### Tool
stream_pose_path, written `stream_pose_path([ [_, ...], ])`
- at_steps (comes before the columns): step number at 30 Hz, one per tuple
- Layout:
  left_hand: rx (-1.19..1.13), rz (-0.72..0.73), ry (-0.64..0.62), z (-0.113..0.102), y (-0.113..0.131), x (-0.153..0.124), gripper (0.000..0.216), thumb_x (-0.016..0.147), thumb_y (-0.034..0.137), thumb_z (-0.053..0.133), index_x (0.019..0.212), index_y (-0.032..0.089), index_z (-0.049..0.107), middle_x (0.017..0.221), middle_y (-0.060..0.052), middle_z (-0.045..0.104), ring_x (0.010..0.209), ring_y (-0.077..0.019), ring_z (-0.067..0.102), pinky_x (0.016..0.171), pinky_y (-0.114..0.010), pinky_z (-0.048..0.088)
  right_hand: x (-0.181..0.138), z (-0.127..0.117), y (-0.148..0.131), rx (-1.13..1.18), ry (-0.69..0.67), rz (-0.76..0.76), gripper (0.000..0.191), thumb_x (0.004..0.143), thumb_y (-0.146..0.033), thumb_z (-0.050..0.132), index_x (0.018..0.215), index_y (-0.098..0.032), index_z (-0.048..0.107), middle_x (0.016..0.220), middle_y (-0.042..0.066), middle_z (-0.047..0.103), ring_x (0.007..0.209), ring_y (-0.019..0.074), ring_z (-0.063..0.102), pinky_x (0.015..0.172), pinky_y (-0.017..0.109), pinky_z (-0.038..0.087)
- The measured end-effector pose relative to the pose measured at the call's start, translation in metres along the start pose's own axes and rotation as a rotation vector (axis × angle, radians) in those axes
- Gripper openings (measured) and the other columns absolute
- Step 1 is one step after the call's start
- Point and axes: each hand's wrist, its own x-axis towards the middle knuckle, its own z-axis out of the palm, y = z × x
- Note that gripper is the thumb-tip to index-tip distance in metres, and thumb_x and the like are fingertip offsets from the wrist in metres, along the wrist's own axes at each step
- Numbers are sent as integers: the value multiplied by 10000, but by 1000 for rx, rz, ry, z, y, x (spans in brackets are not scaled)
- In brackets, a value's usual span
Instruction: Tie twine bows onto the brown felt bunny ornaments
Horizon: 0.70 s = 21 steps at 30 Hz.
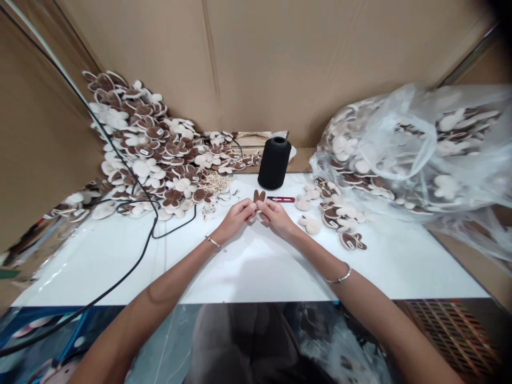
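Between my two hands, over the middle of the white table, is a small brown plush bunny-head patch (pixel 260 196) with its ears pointing away from me. My left hand (pixel 239 213) pinches its left side and my right hand (pixel 275 214) pinches its right side. The fingers cover most of its lower part. Just beyond my right hand lie red thread snips (pixel 282 199). A black cone of thread (pixel 274 162) stands upright behind them. To the right rest several loose bunny patches, one brown with a cream bow and a white label (pixel 353 241).
A tall heap of brown and cream patches (pixel 148 144) fills the back left, with cream cord scraps (pixel 218 184) at its edge. A clear plastic bag (pixel 400 144) full of patches sits back right. A black cable (pixel 150 234) crosses the left side. Cardboard walls (pixel 260 64) enclose the table (pixel 256 282).
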Motion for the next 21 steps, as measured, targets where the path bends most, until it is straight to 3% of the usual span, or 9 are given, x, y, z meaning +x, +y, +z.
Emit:
stream_pose_path([
  [4, -272, -79, 56, 5, -8, 7, 374, 827, 469, 642, 660, 181, 473, 557, 40, 433, 494, -85, 366, 499, -240, 298, 2, 2, -3, 59, 20, 32, 488, 745, -598, 677, 644, -214, 393, 455, -102, 345, 387, 50, 251, 408, 228, 162],
  [11, -516, -151, 96, 9, -4, 10, 346, 773, 384, 708, 629, 162, 486, 528, 45, 404, 489, -71, 382, 486, -217, 294, 4, 3, -5, 125, 6, 51, 485, 741, -586, 687, 663, -215, 385, 444, -112, 335, 376, 39, 185, 404, 228, 112],
  [21, -571, -130, 113, 15, 0, 12, 384, 799, 352, 658, 602, 190, 371, 540, 54, 322, 480, -78, 339, 500, -242, 321, 4, 4, -13, 156, -15, 27, 482, 715, -588, 711, 673, -209, 416, 447, -112, 296, 399, 47, 186, 424, 234, 116],
])
